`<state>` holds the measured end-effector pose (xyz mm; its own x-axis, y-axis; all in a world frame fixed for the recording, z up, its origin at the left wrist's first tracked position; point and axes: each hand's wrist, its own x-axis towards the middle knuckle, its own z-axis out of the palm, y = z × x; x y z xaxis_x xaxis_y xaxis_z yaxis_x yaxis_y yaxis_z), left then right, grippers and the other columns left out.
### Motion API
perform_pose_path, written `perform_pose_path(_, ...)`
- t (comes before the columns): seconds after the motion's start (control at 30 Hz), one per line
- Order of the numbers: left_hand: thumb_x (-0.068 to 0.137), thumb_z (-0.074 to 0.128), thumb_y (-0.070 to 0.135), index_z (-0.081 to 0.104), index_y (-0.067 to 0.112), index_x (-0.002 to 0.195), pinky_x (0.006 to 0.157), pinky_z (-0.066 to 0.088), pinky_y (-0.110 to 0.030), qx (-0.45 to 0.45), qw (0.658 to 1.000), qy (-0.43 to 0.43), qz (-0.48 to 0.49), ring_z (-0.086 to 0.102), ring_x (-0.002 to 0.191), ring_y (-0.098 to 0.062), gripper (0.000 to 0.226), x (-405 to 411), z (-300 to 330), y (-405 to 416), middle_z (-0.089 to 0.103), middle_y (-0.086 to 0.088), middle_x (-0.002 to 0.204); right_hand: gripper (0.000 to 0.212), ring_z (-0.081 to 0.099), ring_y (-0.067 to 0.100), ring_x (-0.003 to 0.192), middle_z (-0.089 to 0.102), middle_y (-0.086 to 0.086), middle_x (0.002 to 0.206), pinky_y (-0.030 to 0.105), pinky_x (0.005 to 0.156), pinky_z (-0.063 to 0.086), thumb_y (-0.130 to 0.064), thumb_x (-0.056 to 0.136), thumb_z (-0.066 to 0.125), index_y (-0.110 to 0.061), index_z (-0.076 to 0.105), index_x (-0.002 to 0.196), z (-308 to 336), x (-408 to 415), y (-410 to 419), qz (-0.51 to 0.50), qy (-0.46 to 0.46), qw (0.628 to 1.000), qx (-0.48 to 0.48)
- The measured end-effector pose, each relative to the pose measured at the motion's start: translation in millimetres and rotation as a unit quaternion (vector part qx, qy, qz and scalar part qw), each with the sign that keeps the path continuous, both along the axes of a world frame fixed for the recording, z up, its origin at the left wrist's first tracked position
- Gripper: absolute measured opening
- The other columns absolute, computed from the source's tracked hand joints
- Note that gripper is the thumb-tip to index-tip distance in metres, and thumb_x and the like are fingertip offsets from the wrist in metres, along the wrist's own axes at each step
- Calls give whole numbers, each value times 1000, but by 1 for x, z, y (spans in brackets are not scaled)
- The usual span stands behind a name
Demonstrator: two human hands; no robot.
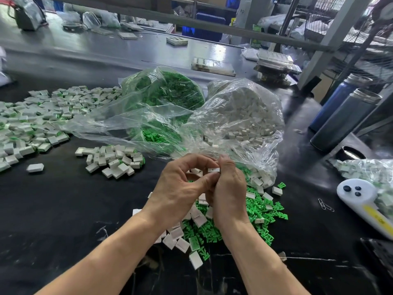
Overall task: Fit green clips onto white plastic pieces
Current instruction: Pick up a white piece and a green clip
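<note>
My left hand (180, 186) and my right hand (228, 192) meet above the black table, fingers curled together around one small white plastic piece (213, 170). Whether a green clip sits in it is hidden by the fingers. Under my hands lies a loose heap of green clips (258, 211) mixed with white pieces (198, 218). A clear bag of green clips (170, 90) and a clear bag of white pieces (244, 111) lie open behind the heap.
Fitted white-and-green pieces form a small pile (112, 159) and a large spread (34, 122) on the left. Two metal bottles (344, 118) stand at the right. A white handled tool (361, 201), paper clips (325, 205) and another bag (370, 171) lie right.
</note>
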<state>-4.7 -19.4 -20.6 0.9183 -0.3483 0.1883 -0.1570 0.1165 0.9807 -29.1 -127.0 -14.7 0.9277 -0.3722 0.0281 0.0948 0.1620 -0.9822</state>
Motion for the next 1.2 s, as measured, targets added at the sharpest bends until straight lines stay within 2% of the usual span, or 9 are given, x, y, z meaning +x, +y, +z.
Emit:
perform_pose_path(0.17,85,78,29,76,25,97,88,61,-43,11,999,-11,41,74,94,-24,13,9,0,9,77,0,102,60,49,7,49,60,-4,59,19,46,38,-51,110,39,-23,76,71,-1,0,-13,6,-5,995,-95)
perform_pose_path(0.33,79,78,43,76,31,96,76,60,-30,39,995,-9,92,74,90,-16,21,16,1,21,78,4,95,12,55,8,62,67,-3,77,17,52,43,-27,101,67,-17,74,104,2,-1,-27,56,-37,990,-124)
perform_pose_path(0.5,84,78,34,78,23,100,83,63,-39,43,996,-13,81,75,93,-18,19,16,0,21,79,1,96,4,60,1,62,67,-14,70,13,54,45,-17,99,71,-18,74,100,-3,0,-27,69,-31,986,-150)
perform_pose_path(0.6,87,78,27,78,24,100,78,62,-28,64,994,-23,85,75,91,-13,13,17,0,22,79,5,95,6,61,0,64,69,-14,71,14,57,47,-17,99,70,-21,74,97,-4,1,-30,68,-28,983,-171)
perform_pose_path(0.8,90,77,27,73,33,97,64,52,-8,296,935,-97,172,68,79,5,10,30,2,52,71,17,85,12,65,-2,67,74,-15,82,16,62,50,-37,100,68,-29,73,93,-11,4,-43,1,41,965,-259)
perform_pose_path(0.9,89,79,28,76,34,93,79,55,-27,380,886,-109,241,63,83,-2,8,38,7,70,69,16,92,16,70,1,76,75,-14,82,24,68,58,-40,99,68,-30,73,89,-13,6,-49,-3,73,954,-291)
perform_pose_path(1.0,88,81,28,80,31,92,97,53,-46,447,835,-114,299,66,97,-22,5,45,12,78,74,4,100,17,68,-3,76,72,-21,80,10,60,50,-39,99,69,-31,73,85,-16,8,-52,-3,82,944,-320)
perform_pose_path(1.1,90,79,26,81,29,94,101,50,-48,475,814,-95,321,70,101,-27,6,50,14,85,78,2,100,19,66,-6,76,71,-25,80,6,57,44,-40,100,68,-32,73,84,-16,7,-53,2,94,935,-341)
perform_pose_path(1.2,92,77,27,79,30,95,100,50,-47,494,801,-74,330,71,98,-28,5,52,15,87,77,1,95,20,67,-1,75,73,-18,78,16,63,48,-42,99,67,-30,74,83,-15,7,-55,1,108,931,-348)
